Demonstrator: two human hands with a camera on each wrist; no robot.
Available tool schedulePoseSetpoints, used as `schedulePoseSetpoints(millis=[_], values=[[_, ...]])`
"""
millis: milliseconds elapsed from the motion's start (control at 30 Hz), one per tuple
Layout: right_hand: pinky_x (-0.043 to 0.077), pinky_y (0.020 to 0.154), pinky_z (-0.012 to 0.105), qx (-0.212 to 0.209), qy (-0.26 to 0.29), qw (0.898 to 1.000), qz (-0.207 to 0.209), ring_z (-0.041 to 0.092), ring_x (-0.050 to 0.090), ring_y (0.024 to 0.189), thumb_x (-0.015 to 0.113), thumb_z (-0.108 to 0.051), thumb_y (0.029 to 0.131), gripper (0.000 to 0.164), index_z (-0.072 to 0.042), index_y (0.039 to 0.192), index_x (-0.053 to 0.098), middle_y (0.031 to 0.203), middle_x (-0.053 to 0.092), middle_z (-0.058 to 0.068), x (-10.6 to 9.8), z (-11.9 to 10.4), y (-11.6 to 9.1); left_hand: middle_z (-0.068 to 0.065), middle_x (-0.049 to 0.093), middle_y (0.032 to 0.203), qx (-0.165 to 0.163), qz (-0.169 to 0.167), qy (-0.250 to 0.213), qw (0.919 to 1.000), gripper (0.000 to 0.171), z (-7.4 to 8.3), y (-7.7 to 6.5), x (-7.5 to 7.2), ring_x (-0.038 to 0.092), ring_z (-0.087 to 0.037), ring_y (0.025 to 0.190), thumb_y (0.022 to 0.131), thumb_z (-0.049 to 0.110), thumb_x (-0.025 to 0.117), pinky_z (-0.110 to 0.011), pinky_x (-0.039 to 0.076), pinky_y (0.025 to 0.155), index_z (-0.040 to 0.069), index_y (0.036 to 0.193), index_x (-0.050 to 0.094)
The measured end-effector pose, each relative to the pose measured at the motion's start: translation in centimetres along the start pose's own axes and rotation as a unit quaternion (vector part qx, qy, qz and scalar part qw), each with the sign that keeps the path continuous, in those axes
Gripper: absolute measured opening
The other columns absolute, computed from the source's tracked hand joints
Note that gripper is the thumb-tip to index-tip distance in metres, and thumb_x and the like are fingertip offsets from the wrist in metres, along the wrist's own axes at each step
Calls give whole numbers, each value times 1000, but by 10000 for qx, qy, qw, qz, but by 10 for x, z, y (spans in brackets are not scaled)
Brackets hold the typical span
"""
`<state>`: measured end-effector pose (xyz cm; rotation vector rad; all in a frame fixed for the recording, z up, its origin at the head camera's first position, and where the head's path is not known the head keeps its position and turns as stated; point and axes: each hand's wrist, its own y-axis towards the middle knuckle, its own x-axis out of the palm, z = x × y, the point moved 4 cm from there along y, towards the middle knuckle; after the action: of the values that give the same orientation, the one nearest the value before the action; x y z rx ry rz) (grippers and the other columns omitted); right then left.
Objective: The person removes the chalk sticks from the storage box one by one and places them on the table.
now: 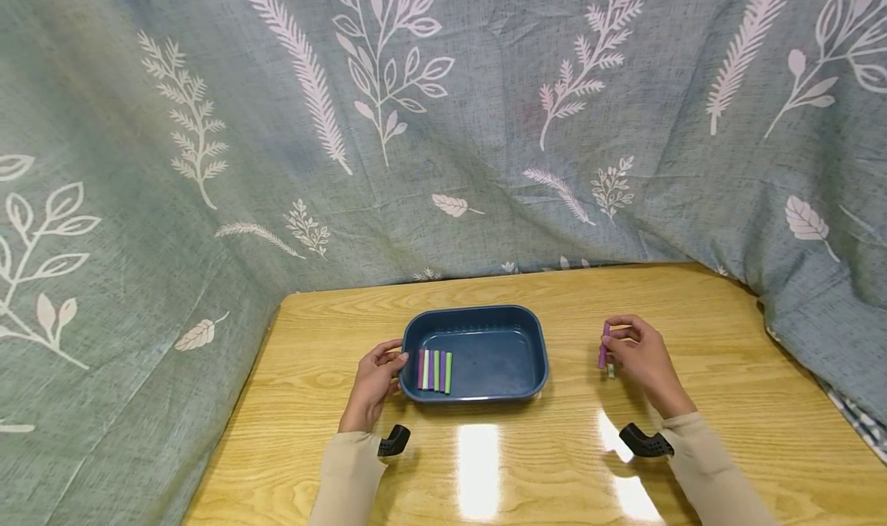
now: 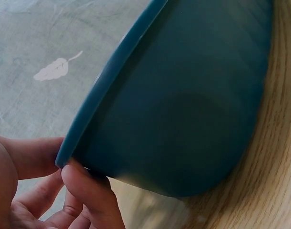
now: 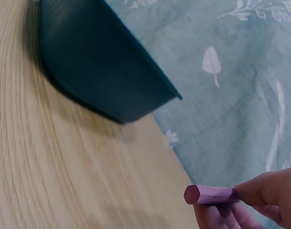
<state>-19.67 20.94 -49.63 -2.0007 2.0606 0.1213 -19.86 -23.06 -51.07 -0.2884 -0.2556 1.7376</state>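
The right grip point(image 1: 640, 356) is narrow, thumb and fingers pinching a purple stick point(image 1: 604, 345) that stands close to upright in the head view. In the right wrist view the stick juts out past the fingertips, its flat, many-sided end facing away from the grip. Just below this grip, on the tabletop point(image 1: 575, 449), is a small pale green piece point(image 1: 610, 371); it seems to be the end of another stick, though too little of it shows to be sure.

The left grip point(image 1: 375, 380) holds the near end wall of a blue tray point(image 1: 495, 356), thumb on the rim and fingers under it on the outer side. The tray rests on the tabletop between the two grips, touching the left one and well apart from the right. Inside it, just past the left thumb, six sticks lie side by side: running away from that grip, dark pink point(image 1: 420, 369), white point(image 1: 426, 370), purple, green point(image 1: 436, 371), purple and green. Beyond both grips hangs a grey-blue curtain point(image 1: 450, 156) printed with white leaves.
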Motion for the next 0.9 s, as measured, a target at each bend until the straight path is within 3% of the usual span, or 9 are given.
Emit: schedulePoseSetpoints(millis=[467, 900], values=[[60, 71, 25, 105, -453, 9987, 224, 0, 66, 78, 58, -2, 107, 39, 11, 142, 47, 113, 64, 22, -22, 19, 3, -9, 65, 104, 0, 8, -34, 10000, 37, 1, -2, 0, 64, -14, 75, 104, 2, 64, -23, 50, 55, 0, 141, 60], [59, 69, 24, 82, -716, 9970, 291, 1, 65, 79, 56, 1, 107, 37, 13, 141, 48, 115, 63, 26, -28, 31, 4, -9, 63, 106, -10, 6, 33, 10000, 37, 1, -2, 0, 63, -14, 75, 105, 4, 64, -23, 48, 55, 1, 141, 61]])
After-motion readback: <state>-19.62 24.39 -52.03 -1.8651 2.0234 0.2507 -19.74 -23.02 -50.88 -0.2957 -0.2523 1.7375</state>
